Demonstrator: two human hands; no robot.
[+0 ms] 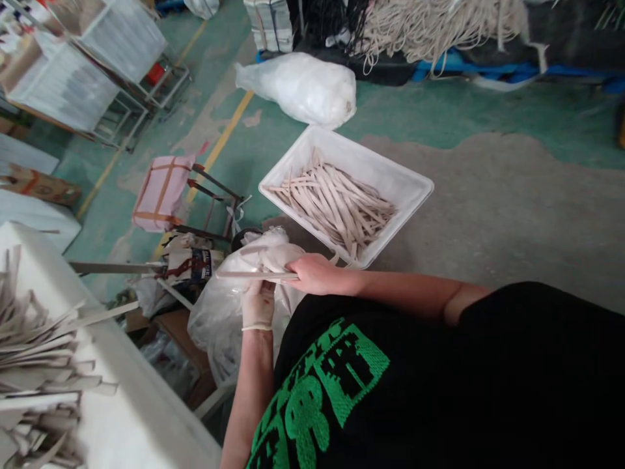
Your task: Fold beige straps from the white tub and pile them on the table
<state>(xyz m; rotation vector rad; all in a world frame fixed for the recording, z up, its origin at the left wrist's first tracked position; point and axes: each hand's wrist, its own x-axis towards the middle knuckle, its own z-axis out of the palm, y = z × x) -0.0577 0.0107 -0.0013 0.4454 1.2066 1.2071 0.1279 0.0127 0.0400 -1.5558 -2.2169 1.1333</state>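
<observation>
My left hand (258, 305), in a pale glove with a band at the wrist, is closed around the lower side of a beige strip (239, 275). The bare right hand (315, 273) grips the same strip at its right end, and a loop of pale strip shows beside its fingers. Clear plastic wrap (215, 326) hangs below and behind both hands. Just beyond the right hand, a white tub (405, 189) holds a heap of flat beige strips (342, 202).
At the lower left a large white bin (131, 384) holds many strips. A pink padded stool (163, 192) stands beyond it. A white plastic sack (307, 85) lies behind the tub. Blue pallets (463, 65) with corded material line the back.
</observation>
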